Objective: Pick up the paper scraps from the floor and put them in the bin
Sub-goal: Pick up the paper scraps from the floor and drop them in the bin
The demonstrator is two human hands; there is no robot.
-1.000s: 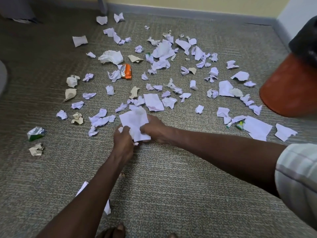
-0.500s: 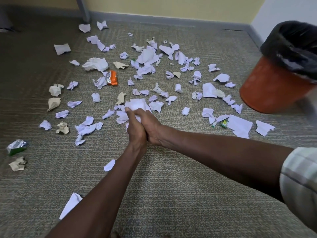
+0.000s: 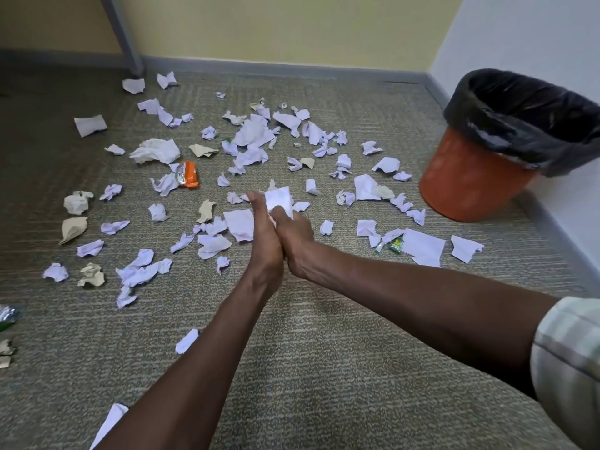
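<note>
My left hand (image 3: 263,241) and my right hand (image 3: 293,237) are pressed together above the carpet, both closed on a white sheet of paper (image 3: 279,198) whose top sticks out between them. Several white and beige paper scraps (image 3: 250,134) lie scattered across the carpet ahead and to both sides. An orange bin (image 3: 470,180) with a black liner (image 3: 526,118) stands at the right by the wall, clear of my hands.
An orange snack wrapper (image 3: 188,175) lies left of centre among the scraps. Small green wrappers (image 3: 394,245) sit near a large white sheet (image 3: 423,246) at the right. A grey furniture leg (image 3: 125,37) rises at the back left. Walls close the corner behind the bin.
My hands lifted the white sheet off the floor and pressed it together between them. The view tilted up and right, bringing the whole bin into sight.
</note>
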